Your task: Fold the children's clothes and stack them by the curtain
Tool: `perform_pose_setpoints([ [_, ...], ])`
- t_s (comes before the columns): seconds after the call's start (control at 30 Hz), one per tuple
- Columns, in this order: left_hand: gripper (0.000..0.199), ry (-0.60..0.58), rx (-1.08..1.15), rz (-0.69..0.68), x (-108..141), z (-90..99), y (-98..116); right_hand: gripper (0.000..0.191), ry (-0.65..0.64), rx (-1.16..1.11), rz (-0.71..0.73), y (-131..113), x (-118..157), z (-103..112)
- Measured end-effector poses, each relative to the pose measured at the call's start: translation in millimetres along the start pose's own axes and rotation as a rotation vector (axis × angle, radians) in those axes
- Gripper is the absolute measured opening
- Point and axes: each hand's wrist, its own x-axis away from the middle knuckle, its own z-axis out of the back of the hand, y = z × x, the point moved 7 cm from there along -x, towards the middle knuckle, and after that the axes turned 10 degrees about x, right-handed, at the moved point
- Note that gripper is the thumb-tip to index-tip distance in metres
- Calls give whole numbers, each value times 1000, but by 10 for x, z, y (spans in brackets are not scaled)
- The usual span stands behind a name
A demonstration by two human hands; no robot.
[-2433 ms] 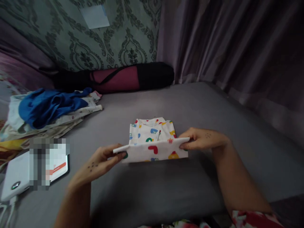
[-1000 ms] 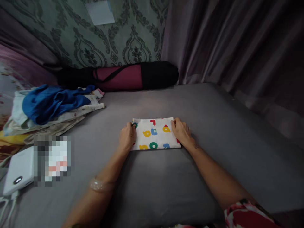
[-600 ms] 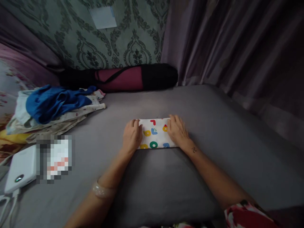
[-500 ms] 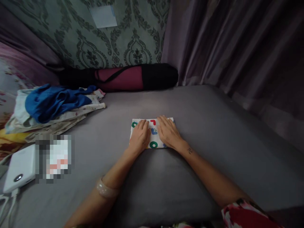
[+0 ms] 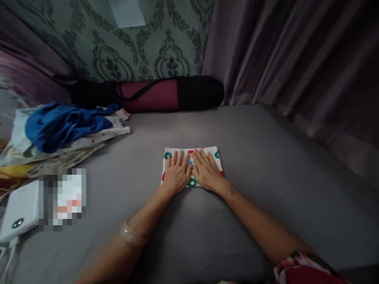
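Left hand [image 5: 177,173] and right hand [image 5: 208,170], fingers spread, apparently press smooth a folded printed cloth [image 5: 192,182] on the grey sheet [image 5: 254,169] at the person's twelve o'clock; lifting it calls for fingertips beneath.

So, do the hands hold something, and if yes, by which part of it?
Nothing is gripped: the left hand and right hand lie flat on top of the folded printed cloth.
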Motion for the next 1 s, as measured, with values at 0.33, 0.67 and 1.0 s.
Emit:
perform_pose_setpoints([
  [0.33,65,61,44,138,-23,39,-175,62,31,33,-173,171,6,-29],
  [0.67,65,58,73,217,-36,42,-436,62,74,64,-309,407,27,-46],
  [1.0,65,-9,48,140,41,53,-473,65,-7,80,-356,554,69,-63],
])
